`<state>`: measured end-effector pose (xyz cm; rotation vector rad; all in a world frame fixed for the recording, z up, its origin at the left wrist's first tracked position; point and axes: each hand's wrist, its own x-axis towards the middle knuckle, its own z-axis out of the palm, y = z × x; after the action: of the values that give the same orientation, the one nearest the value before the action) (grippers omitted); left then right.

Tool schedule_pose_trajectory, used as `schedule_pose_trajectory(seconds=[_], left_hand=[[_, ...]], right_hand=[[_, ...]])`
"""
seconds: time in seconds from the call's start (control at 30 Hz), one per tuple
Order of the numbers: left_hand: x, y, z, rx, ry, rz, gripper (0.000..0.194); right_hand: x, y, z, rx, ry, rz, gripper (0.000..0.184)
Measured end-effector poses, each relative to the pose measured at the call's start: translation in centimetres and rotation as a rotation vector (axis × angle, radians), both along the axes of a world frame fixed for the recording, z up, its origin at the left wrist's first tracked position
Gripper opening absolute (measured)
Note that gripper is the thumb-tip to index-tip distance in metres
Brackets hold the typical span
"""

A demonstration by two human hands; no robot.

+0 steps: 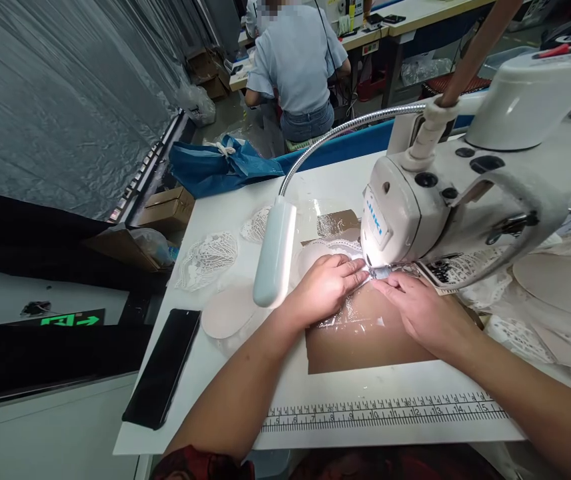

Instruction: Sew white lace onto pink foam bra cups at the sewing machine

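Note:
My left hand (333,283) lies flat with fingers stretched out, pressing on a white lace-edged fabric piece (310,257) beside the needle area of a white sewing machine (395,207). Across from it, my right hand (418,307) has thumb and forefinger drawn together close to the presser foot (378,272). What those fingertips pinch, if anything, is too small to make out. Part of the fabric piece is hidden beneath my left hand and the machine head. Under both hands is a shiny brown sheet (365,340) on the white table.
A lamp (275,253) on a bendy neck hangs over the table. Lace pieces (210,260), a pale round pad (228,312) and a black phone (163,367) lie left. More pads and lace (555,293) are heaped right. A printed ruler (390,413) runs along the front; a person (295,60) sits beyond.

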<state>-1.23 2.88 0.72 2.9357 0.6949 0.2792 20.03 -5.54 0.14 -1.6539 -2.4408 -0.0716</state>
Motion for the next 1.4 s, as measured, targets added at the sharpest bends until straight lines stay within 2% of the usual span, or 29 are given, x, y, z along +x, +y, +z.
schedule_pose_trajectory(seconds=[0.37,0.43,0.53,0.63,0.7,0.8,0.93,1.13,1.4], left_hand=[[0.0,0.1,-0.4,0.022,-0.008,0.047,0.036],[0.0,-0.2,0.0,0.042,0.007,0.067,0.036],[-0.1,-1.3,1.2,0.061,0.076,0.167,0.037],[0.2,-2.8,2.6,0.016,0.173,0.264,0.032],[0.4,-3.6,3.2,-0.031,0.222,0.28,0.034],[0.7,-4.1,3.3,-0.072,0.227,0.267,0.033],[0.8,-3.8,2.6,-0.074,0.14,0.226,0.032],[0.8,-3.6,1.7,-0.123,-0.071,0.039,0.029],[0.8,-3.9,1.6,-0.135,0.01,0.027,0.044]], right_hand=[[0.1,-0.1,-0.2,0.07,0.015,0.032,0.048],[0.1,-0.2,-0.2,0.057,0.047,0.024,0.048],[0.4,-0.3,-0.2,0.006,0.131,-0.001,0.05],[0.7,-0.4,-0.1,-0.05,0.166,-0.032,0.05],[0.8,-0.5,0.0,-0.083,0.172,-0.036,0.049],[0.9,-0.5,0.2,-0.11,0.188,-0.017,0.048],[1.0,-0.6,0.3,-0.111,0.206,-0.007,0.048],[1.1,-0.7,0.3,-0.074,0.235,0.047,0.047],[0.9,-0.6,0.1,-0.039,0.082,0.078,0.047]])
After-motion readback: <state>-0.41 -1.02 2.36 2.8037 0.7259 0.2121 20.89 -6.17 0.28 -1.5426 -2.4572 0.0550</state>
